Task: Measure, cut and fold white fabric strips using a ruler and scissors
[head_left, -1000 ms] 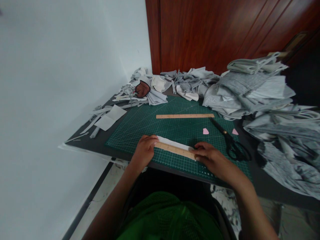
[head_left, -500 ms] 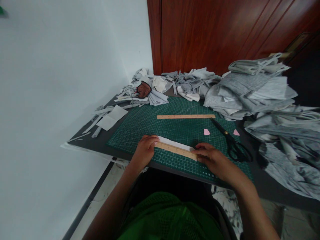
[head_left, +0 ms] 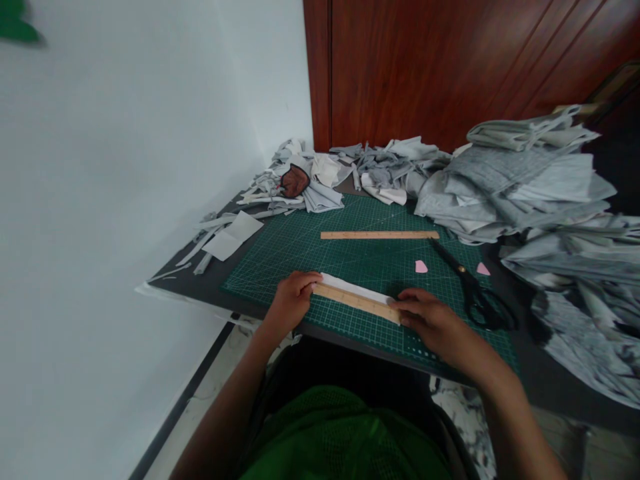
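A wooden ruler (head_left: pixel 357 302) lies slanted near the front edge of a green cutting mat (head_left: pixel 280 257), with a narrow white strip of fabric (head_left: pixel 355 287) showing along its far side. My left hand (head_left: pixel 293 300) closes on the left end of the ruler and strip, thumb and fingers pinched together. At the right end, my right hand (head_left: pixel 433 323) grips both with its thumb and fingertips. The fingertips partly cover the two ends. Farther back on the mat lies a second wooden ruler (head_left: pixel 380 235), level and untouched.
Black scissors (head_left: pixel 473 287) lie right of my right hand, near two small pink pieces (head_left: pixel 421 267). Grey fabric (head_left: pixel 520 180) is piled along the right side, and scraps (head_left: pixel 325 170) heap at the back. A pale sheet (head_left: pixel 233 235) and strips lie left, beside the white wall (head_left: pixel 125 167).
The view has shifted slightly, so everything appears a little farther right. Both hands keep their hold on the ruler and strip, with hardly any movement on the mat.
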Action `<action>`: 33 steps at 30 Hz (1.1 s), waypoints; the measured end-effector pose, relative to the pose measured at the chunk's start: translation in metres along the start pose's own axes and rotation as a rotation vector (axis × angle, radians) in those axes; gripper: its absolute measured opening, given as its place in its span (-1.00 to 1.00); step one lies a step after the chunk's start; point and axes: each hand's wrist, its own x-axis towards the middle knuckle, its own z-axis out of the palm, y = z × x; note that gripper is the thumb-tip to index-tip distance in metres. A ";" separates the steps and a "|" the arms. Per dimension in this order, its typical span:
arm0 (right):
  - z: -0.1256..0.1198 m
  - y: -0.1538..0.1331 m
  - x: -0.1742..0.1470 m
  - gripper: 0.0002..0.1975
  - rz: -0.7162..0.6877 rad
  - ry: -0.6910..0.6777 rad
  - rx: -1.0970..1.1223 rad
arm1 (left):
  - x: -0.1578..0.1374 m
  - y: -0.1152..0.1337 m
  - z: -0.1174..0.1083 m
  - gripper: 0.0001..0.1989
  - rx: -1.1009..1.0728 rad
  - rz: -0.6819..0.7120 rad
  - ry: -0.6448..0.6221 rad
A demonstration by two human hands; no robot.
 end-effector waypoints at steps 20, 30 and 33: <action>-0.003 -0.001 -0.002 -0.63 0.037 -0.002 0.018 | 0.000 0.010 0.005 -0.70 0.057 0.036 0.028; -0.005 -0.003 -0.004 -0.63 0.034 -0.001 -0.004 | 0.000 0.011 0.005 -0.71 0.080 0.041 0.017; -0.006 -0.003 -0.004 -0.63 0.034 -0.006 -0.012 | 0.000 0.010 0.005 -0.72 0.080 0.049 0.012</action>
